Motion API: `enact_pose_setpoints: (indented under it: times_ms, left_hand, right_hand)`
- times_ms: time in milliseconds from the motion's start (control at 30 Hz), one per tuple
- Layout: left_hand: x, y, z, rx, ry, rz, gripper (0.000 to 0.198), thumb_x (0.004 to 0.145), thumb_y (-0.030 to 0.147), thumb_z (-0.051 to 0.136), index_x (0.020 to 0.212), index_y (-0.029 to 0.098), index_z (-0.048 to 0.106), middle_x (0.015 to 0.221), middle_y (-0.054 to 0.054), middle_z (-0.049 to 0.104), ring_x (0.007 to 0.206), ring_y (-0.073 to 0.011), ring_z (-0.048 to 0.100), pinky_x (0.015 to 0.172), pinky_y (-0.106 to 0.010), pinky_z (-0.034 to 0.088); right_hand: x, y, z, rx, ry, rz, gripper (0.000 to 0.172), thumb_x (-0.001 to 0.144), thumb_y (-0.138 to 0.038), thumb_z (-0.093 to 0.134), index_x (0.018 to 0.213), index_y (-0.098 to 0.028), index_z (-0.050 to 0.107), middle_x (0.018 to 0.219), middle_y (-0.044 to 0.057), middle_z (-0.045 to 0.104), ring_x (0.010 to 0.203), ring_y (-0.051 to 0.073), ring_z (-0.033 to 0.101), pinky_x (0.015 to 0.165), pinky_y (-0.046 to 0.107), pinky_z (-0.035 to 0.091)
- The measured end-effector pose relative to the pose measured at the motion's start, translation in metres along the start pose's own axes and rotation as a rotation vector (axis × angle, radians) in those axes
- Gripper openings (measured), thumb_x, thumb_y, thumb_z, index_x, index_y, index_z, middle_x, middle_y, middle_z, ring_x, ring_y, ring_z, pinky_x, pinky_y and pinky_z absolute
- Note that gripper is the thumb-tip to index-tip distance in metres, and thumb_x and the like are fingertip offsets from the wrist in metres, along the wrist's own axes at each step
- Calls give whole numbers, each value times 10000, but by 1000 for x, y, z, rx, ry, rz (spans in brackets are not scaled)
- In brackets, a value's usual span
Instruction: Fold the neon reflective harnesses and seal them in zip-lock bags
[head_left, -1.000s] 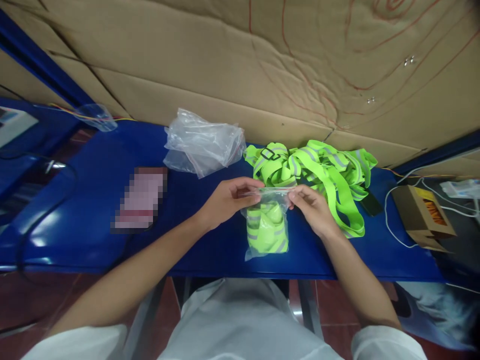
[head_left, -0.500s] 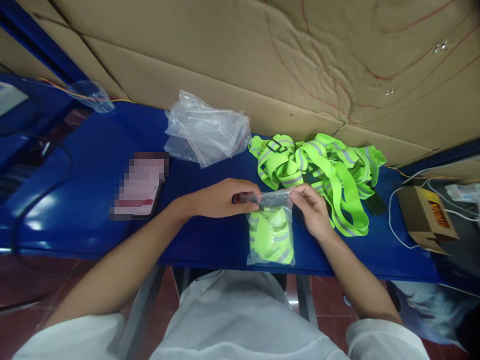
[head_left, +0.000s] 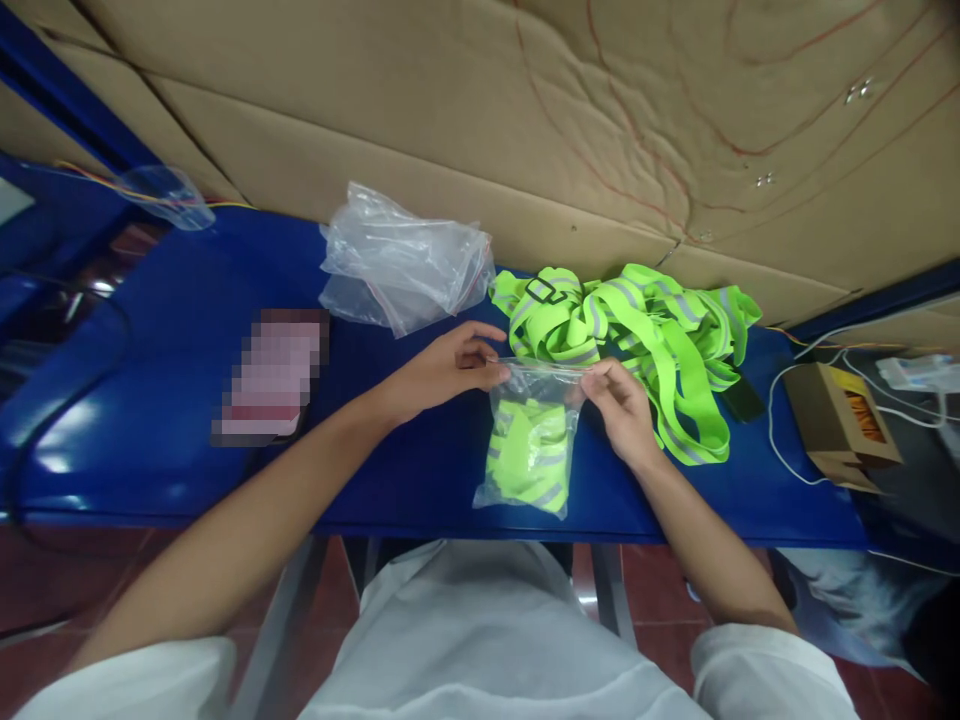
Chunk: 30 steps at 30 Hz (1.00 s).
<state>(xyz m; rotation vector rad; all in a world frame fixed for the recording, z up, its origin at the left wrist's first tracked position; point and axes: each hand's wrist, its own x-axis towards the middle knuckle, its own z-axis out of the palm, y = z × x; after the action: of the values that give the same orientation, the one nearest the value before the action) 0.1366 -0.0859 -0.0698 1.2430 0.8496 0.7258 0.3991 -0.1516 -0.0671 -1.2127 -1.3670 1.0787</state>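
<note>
Vs. 0.5 s ago: L hand (head_left: 446, 370) has raised its index finger; bag (head_left: 536, 384) mouth now runs straighter. R hand (head_left: 619, 402) pinches top R corner. L thumb touches top L corner; full grip can't be told. Bag hangs/lies over table (head_left: 420, 480), nr. front edge, folded strap (head_left: 521, 465) inside. Phone (head_left: 274, 375) screen pixelated; dark item (head_left: 742, 400) part hidden by pile (head_left: 562, 320). Bag: thin clear plastic. Pile: flat neon bands, grey stripes.
</note>
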Motion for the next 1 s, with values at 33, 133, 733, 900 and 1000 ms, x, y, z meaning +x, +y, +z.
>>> enact_pose_setpoints:
  times_ms: [33,133,733,900,1000]
  left_hand:
    - [1,0,0,-19,-32,-56,565,731,422,909,1195,183,694,963,-37,722,848,-158,676,770,-271,531]
    - [0,-2,3,-48,-70,-136,431,741,469,908,1023,160,802,934,-54,748,858,-157,669,768,-255,509]
    - [-14,-5,31,-311,46,-187,419,777,423,923,1107,193,804,1049,-81,828,997,-177,770,825,-211,559]
    - [-15,-8,33,-308,67,-172,378,807,462,893,1066,196,820,1017,-80,830,992,-199,784,872,-253,593]
    - [-17,-7,35,-302,64,-159,380,804,460,894,1057,187,821,1013,-84,830,998,-209,787,888,-268,602]
  right_hand:
    - [0,-1,0,4,17,-3,360,894,-582,759,864,-253,617,725,-21,719,655,162,659,675,324,554]
    - [2,-2,0,12,49,15,349,862,-557,803,869,-239,659,730,-15,733,638,146,662,647,304,561]
    - [5,-3,-6,134,158,141,207,821,-394,863,845,-219,755,681,-19,721,625,110,621,609,243,473]
    - [6,1,-8,134,76,166,228,840,-427,850,869,-228,744,687,-27,702,629,115,610,610,251,479]
    - [5,5,-8,109,91,131,229,842,-414,852,823,-233,713,688,-40,685,616,103,579,616,243,470]
